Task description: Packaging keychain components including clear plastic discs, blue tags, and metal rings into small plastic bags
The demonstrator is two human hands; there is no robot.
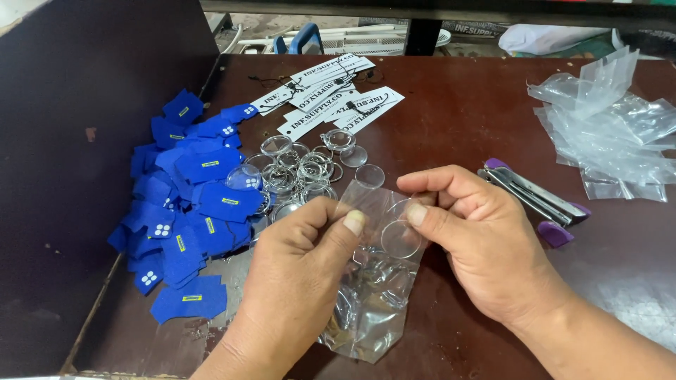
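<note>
Brown table [465, 119] bearing blue patches [190, 218].

A small packing or assembly workshop, set up for putting keyrings together by hand.

The dark brown worktop [458, 105] carries stock sorted in batches: a heap of blue felt pieces [186, 211] at the left, a cluster of clear round keyring shells with metal rings [299, 169] in the middle, a fan of white printed hang tags on black strings [327, 95] behind them, and a stack of empty clear plastic bags [609, 130] at the right. A purple-handled stapler [539, 200] lies near the bags. A dark partition wall [84, 84] closes the station on the left, and white fan grilles [373, 41] lie beyond the far edge.
</note>
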